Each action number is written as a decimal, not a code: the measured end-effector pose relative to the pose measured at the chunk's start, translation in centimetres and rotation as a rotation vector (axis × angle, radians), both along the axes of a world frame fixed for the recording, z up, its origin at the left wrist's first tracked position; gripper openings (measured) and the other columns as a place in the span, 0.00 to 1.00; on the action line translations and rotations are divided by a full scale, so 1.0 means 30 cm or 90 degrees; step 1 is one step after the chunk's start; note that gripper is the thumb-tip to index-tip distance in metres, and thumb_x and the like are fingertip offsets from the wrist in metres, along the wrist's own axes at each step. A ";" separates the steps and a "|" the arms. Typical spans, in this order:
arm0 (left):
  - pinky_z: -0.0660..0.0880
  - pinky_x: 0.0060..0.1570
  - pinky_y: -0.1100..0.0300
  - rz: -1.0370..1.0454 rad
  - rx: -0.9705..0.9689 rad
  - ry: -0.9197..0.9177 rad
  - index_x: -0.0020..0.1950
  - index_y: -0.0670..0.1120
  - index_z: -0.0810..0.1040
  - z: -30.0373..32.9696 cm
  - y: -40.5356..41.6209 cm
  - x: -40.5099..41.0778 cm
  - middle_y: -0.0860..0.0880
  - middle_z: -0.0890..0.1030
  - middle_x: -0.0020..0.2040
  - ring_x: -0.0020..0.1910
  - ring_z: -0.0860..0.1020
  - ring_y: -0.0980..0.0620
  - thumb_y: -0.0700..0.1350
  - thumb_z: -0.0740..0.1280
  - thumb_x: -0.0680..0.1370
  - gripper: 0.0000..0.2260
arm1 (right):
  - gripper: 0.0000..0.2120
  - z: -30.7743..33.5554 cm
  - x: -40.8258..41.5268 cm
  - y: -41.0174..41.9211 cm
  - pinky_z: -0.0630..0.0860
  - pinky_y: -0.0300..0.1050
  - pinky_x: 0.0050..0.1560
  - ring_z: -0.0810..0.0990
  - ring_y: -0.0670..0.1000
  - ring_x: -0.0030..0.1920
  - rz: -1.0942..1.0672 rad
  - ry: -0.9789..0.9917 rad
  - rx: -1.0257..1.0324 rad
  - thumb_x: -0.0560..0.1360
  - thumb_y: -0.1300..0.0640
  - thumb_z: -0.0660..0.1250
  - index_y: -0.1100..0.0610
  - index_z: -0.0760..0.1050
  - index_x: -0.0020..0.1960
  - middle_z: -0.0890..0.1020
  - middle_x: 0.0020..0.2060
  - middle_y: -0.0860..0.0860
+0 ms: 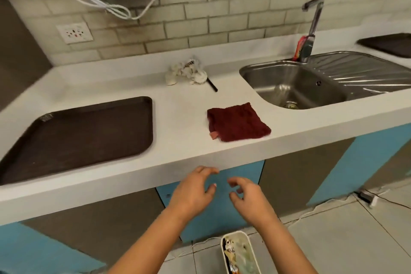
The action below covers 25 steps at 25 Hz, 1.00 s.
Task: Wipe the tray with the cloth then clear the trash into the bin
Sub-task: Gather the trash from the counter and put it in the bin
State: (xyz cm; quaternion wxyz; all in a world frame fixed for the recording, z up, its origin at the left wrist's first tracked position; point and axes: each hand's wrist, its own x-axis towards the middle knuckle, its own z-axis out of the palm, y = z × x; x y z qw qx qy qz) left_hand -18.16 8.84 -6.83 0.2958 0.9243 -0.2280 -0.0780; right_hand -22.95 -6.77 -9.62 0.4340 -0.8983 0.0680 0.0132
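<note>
- We take the sink (pixel 295 87) as our landmark: a tap (pixel 312 26) rises behind it with a red packet (pixel 299 48) tucked at its base, and a ridged drainboard (pixel 360 71) runs off to its right
- Just left of the sink, near the counter's (pixel 138 162) front edge, the dark red cloth (pixel 238 122) lies folded flat, touching nothing else
- Behind the cloth, left of the sink and nearer the tiled wall, we see one heap of crumpled white trash (pixel 185 72) with a black straw (pixel 212 85) poking out of it
- Far left of the sink sits the brown tray (pixel 77 138), bare on the counter; a second dark tray (pixel 387 43) shows at the far right, beyond the drainboard
- Below the counter, on the floor, a white bin (pixel 240 253) holds scraps
- Nothing lies between our hands and the cloth but the counter's edge
- Our left hand (pixel 193 191) and right hand (pixel 249 198) hover side by side below that edge, in front of the cloth, fingers loosely curled and spread, both released and gripping nothing
- We count two trays, one cloth, one trash heap, one bin, two hands
</note>
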 end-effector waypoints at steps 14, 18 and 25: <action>0.72 0.54 0.62 0.064 -0.071 -0.078 0.65 0.55 0.71 0.261 0.325 0.537 0.55 0.74 0.62 0.54 0.75 0.56 0.47 0.62 0.78 0.16 | 0.12 0.280 0.579 0.260 0.71 0.37 0.48 0.76 0.47 0.48 -0.043 -0.101 0.040 0.75 0.60 0.64 0.52 0.75 0.57 0.77 0.50 0.45; 0.74 0.55 0.59 0.065 -0.095 -0.073 0.65 0.54 0.72 0.297 0.429 0.738 0.54 0.74 0.59 0.52 0.74 0.56 0.46 0.63 0.77 0.16 | 0.13 0.311 0.762 0.350 0.70 0.37 0.49 0.75 0.47 0.49 -0.073 -0.103 0.035 0.75 0.61 0.63 0.53 0.75 0.58 0.76 0.51 0.45; 0.69 0.58 0.63 0.052 -0.080 -0.036 0.65 0.54 0.72 0.248 0.499 1.026 0.54 0.70 0.65 0.57 0.72 0.56 0.46 0.63 0.77 0.15 | 0.12 0.262 0.939 0.344 0.68 0.34 0.43 0.73 0.45 0.47 -0.147 -0.067 0.002 0.75 0.61 0.63 0.52 0.75 0.57 0.75 0.53 0.44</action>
